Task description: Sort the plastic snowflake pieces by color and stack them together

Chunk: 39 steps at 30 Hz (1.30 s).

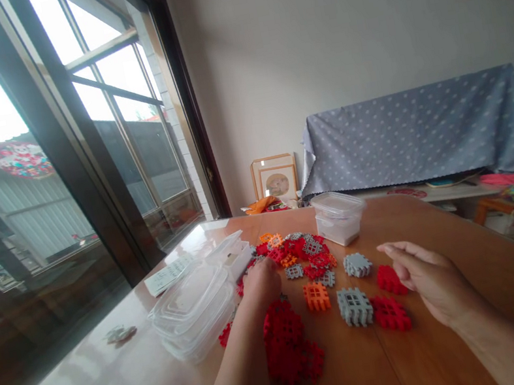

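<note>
My left hand (263, 282) reaches into a pile of red, grey and orange interlocking plastic pieces (311, 246). Its fingers are bent downward, and whatever they grip is hidden. Under that forearm lies another heap of red pieces (285, 337). My right hand (421, 276) hovers at the right, loosely curled and partly open, with nothing visible in it. Close to its fingers is a small red stack (390, 280). Nearby are a red stack (391, 313), a grey stack (355, 306), another grey stack (357, 265) and an orange stack (316, 296).
Clear plastic containers and lids (192, 303) lie left of the pile, beside a paper sheet (167, 276). A lidded clear box (340, 217) stands behind the stacks. A small crumpled item (121, 334) is at the table's left. Large windows (125, 123) border the left side.
</note>
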Each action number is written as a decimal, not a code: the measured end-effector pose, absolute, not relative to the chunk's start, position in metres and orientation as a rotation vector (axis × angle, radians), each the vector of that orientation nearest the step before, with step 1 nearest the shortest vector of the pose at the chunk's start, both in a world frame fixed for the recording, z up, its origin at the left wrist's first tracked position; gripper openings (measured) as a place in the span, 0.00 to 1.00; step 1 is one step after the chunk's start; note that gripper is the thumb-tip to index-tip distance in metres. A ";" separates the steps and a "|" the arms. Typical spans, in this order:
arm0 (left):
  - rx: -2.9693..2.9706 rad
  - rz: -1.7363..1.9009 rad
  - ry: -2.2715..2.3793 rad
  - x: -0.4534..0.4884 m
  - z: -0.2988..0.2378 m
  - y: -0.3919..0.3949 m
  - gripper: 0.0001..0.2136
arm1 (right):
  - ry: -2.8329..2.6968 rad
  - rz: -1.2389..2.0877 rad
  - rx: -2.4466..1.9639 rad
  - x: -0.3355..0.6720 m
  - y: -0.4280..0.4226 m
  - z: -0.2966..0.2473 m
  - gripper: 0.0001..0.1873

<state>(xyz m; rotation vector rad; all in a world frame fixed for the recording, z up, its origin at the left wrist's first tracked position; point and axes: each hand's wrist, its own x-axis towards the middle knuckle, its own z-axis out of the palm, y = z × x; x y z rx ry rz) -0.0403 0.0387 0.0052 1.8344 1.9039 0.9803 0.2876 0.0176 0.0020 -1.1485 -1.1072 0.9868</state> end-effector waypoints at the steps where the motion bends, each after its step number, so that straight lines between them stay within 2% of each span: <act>1: 1.903 0.913 1.915 -0.036 0.004 0.038 0.08 | -1.107 0.991 -1.146 0.288 0.018 0.001 0.24; 5: 2.147 0.669 1.901 -0.019 -0.002 0.037 0.12 | -1.102 1.023 -1.155 0.289 0.020 -0.002 0.23; 11: 2.279 0.453 1.975 -0.012 -0.012 0.042 0.11 | -1.114 1.011 -1.165 0.288 0.020 -0.003 0.21; 23: 2.276 0.304 2.088 -0.013 -0.009 0.047 0.08 | -1.163 1.006 -1.148 0.287 0.017 0.002 0.20; 33: 2.134 0.671 2.104 -0.015 0.001 0.052 0.07 | -1.157 0.998 -1.154 0.286 0.015 0.006 0.21; 36: 1.981 1.021 1.821 -0.010 0.010 0.051 0.07 | -1.169 0.998 -1.173 0.285 0.015 0.007 0.22; 39: 1.591 1.282 1.307 0.000 0.020 0.041 0.13 | -1.201 1.006 -1.174 0.283 0.014 0.008 0.22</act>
